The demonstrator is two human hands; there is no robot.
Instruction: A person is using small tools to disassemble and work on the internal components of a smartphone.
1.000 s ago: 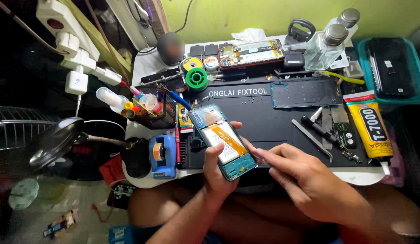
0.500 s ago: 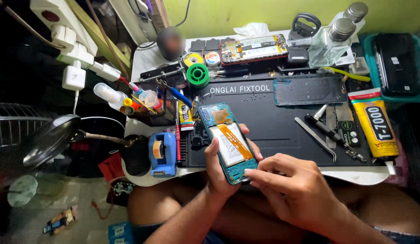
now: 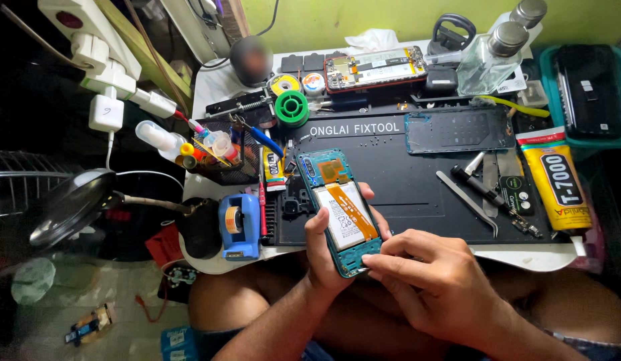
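Teal opened phone with its white battery exposed [image 3: 340, 214] sits gripped in my left hand [image 3: 324, 257]; my right hand's [image 3: 427, 287] fingers [image 3: 377, 257] press together at its lower edge, over the black mat's [image 3: 404, 180] front edge, and could slip and gouge the battery.

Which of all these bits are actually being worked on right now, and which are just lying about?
In hand:
opened phone, held by left hand
right hand, fingertips at its lower edge

Lying about:
tweezers
glue tube
blue tape dispenser
glass bottle
second opened phone
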